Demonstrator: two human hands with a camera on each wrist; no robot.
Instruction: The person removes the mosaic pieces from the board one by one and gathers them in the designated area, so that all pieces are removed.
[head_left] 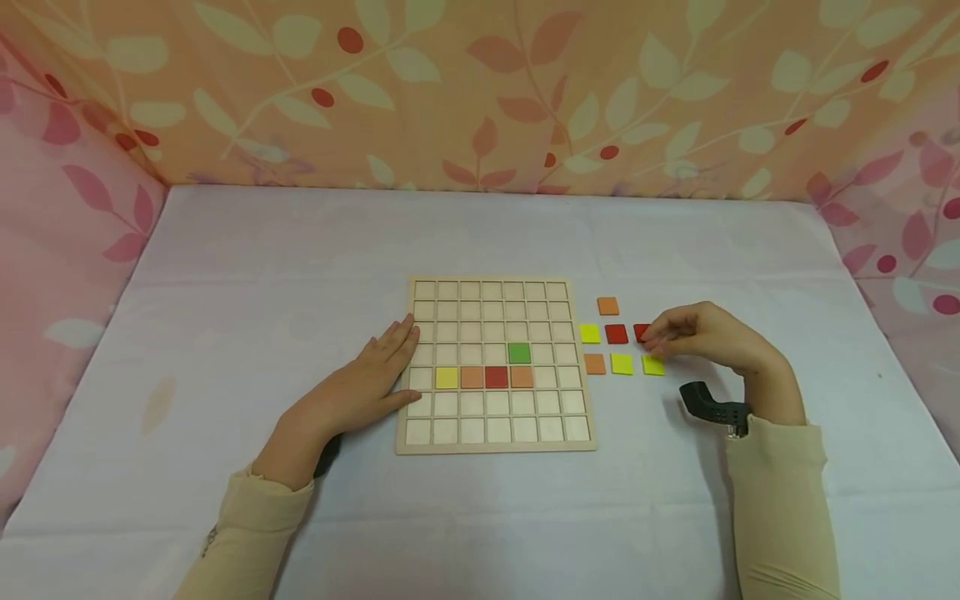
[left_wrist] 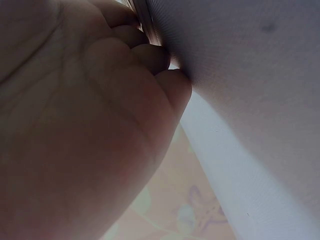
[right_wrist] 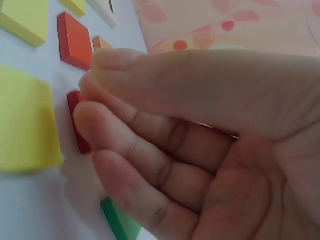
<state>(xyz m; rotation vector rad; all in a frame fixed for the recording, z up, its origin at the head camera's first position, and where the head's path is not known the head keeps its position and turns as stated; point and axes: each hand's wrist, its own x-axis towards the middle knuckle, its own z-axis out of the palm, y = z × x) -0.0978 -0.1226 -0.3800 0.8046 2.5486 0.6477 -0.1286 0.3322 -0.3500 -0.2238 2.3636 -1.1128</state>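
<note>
A square wooden grid board (head_left: 497, 447) lies on the white cloth. One row holds a yellow tile (head_left: 446, 378), an orange tile (head_left: 472, 377), a red tile (head_left: 496, 377) and another orange tile (head_left: 521, 377); a green tile (head_left: 519, 353) sits just above the last. My left hand (head_left: 367, 379) rests along the board's left edge, fingers straight, thumb over the rim. My right hand (head_left: 708, 340) hovers with bent fingers at a loose red tile (right_wrist: 79, 122), partly covering it, and holds nothing visible. Near its fingertips is a yellow tile (head_left: 652, 365); behind them lies a green tile (right_wrist: 120, 222).
Right of the board lie more loose tiles: a red tile (head_left: 617, 334), two yellow tiles (head_left: 590, 333) (head_left: 621, 363) and two orange tiles (head_left: 607, 306) (head_left: 595, 364). Patterned cloth walls (head_left: 480, 100) border the table at back and sides.
</note>
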